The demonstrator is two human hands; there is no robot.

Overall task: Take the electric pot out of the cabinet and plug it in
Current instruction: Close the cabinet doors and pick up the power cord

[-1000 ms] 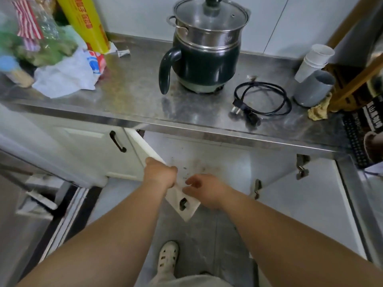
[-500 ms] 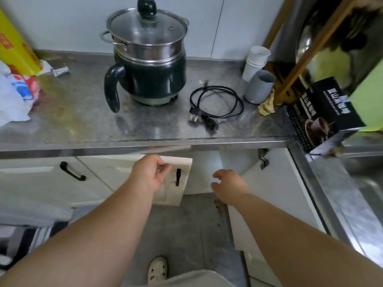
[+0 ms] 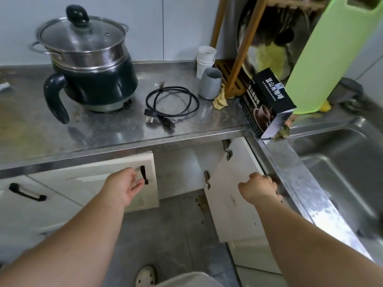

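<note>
The dark green electric pot (image 3: 97, 79) with a steel steamer and glass lid stands on the steel counter (image 3: 103, 137). Its coiled black power cord (image 3: 172, 104) lies loose to the right of it, unplugged at both ends. Below the counter, the left cabinet door (image 3: 93, 181) is almost closed. My left hand (image 3: 124, 187) lies flat against it with fingers apart, beside its black handle (image 3: 143, 174). The right cabinet door (image 3: 232, 193) stands swung open. My right hand (image 3: 259, 189) curls over that door's outer edge.
A grey cup (image 3: 210, 83), stacked white paper cups (image 3: 205, 59), a yellow rag (image 3: 220, 99) and a black coffee box (image 3: 267, 102) sit right of the cord. A wooden rack (image 3: 244, 48), a green cutting board (image 3: 331, 54) and the steel sink (image 3: 342, 166) fill the right side. Grey tile floor lies below.
The left door has swung from half open to nearly closed under my left hand. My right hand has moved right onto the open right door's edge. The view has shifted right.
</note>
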